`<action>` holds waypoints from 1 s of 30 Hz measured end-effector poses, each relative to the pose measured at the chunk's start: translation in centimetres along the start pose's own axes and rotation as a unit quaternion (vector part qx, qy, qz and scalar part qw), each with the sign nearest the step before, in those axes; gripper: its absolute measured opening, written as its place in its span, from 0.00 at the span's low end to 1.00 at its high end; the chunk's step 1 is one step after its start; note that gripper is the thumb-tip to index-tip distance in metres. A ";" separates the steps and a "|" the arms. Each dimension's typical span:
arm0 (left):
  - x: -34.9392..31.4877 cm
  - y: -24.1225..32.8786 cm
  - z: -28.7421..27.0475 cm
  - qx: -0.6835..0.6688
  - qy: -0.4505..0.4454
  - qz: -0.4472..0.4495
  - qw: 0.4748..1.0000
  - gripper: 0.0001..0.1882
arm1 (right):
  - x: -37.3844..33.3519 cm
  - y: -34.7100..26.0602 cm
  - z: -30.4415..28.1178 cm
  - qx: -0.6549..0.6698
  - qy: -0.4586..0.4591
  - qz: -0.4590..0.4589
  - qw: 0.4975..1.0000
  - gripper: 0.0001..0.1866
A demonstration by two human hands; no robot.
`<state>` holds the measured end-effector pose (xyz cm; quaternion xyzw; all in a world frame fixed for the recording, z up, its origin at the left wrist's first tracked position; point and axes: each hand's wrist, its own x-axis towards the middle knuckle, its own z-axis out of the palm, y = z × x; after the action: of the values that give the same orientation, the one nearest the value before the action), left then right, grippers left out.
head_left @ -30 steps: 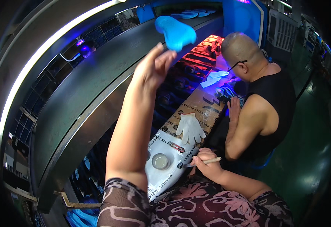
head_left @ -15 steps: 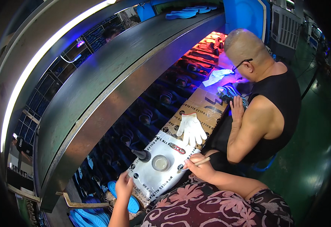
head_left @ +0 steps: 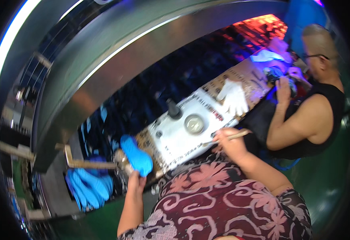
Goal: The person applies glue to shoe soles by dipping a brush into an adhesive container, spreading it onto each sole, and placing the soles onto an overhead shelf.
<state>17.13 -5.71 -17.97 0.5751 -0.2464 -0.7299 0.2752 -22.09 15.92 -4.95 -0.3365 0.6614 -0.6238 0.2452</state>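
Note:
A blue shoe sole (head_left: 137, 156) lies slanted over the left end of the work board. My left hand (head_left: 136, 183) has its fingers closed at the near end of this sole. In my right hand (head_left: 232, 146) is a brush (head_left: 239, 135) with a pale wooden handle, its tip pointing left, low over the board's near edge. Left of the brush, a small round cup (head_left: 194, 124) holds a pale liquid. Beside the cup stands a dark cone-shaped piece (head_left: 173, 109). Both rest on a white printed sheet (head_left: 179, 142).
A white glove (head_left: 234, 98) lies on the cardboard (head_left: 247, 76) farther right. A co-worker (head_left: 311, 108) sits at right, hands on a shoe. Several blue soles (head_left: 89, 188) are piled at lower left, near a wooden bar (head_left: 91, 164). A conveyor housing (head_left: 103, 60) arches behind.
The view has turned left, shifting the board and co-worker to the right in the picture. My left hand has gone from the sheet's edge to the blue sole. My right hand keeps the brush.

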 end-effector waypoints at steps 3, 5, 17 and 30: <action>-6.3 4.3 5.8 -0.157 -0.147 -0.068 0.974 0.08 | -0.6 -0.8 -0.3 0.038 0.013 0.044 0.998 0.15; -8.2 4.6 7.5 -0.132 -0.147 0.007 0.980 0.14 | -0.6 -0.4 -0.4 0.010 0.026 0.032 0.999 0.16; -14.1 4.9 17.5 0.231 -0.146 0.397 0.876 0.22 | 0.8 -7.5 2.8 0.004 -0.078 -0.066 0.995 0.17; -14.6 4.7 20.3 0.242 -0.182 0.469 0.830 0.24 | 0.5 -6.9 4.6 -0.186 -0.126 -0.320 0.920 0.12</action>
<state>0.62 1.76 -0.15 0.2952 -0.7010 -0.5218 0.3862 -18.01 12.56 1.42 -0.6458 0.5859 -0.4873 0.0472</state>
